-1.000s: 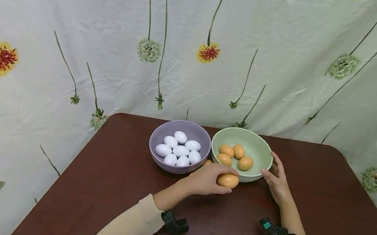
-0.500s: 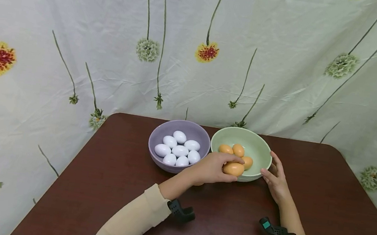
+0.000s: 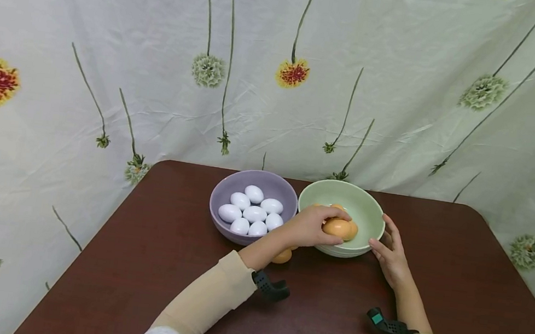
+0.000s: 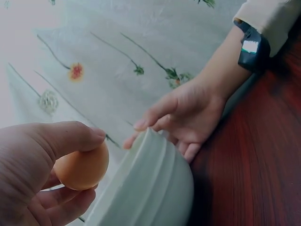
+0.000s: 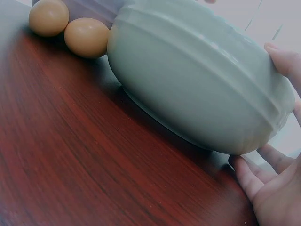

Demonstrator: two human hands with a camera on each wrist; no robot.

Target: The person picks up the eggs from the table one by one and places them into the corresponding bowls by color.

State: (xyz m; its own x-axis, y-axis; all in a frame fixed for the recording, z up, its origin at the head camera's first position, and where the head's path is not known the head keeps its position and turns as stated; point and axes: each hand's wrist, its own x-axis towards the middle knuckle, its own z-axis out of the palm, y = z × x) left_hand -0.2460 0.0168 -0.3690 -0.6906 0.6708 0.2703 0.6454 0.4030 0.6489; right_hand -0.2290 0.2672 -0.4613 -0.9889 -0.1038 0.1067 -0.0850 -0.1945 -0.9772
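My left hand (image 3: pixel 307 228) pinches a brown egg (image 3: pixel 336 228) between thumb and fingers, over the near left side of the green bowl (image 3: pixel 367 208). In the left wrist view this egg (image 4: pixel 83 167) is between the thumb and curled fingers, beside the bowl's rim. Other brown eggs lie in the bowl, mostly hidden behind the hand. My right hand (image 3: pixel 395 264) holds the bowl's right side, thumb at the rim and fingers lower against the wall, as the right wrist view shows.
Touching distance left of the green bowl stands a purple bowl (image 3: pixel 218 197) with several white eggs (image 3: pixel 254 214). Two brown eggs, a left one (image 5: pixel 49 18) and a right one (image 5: pixel 87 37), lie on the dark red table (image 5: pixel 61 141) by the bowls. A flowered cloth (image 3: pixel 395 93) hangs behind.
My left hand has carried the brown egg up and rightward from in front of the green bowl to over its inside. The right hand has stayed on the bowl.
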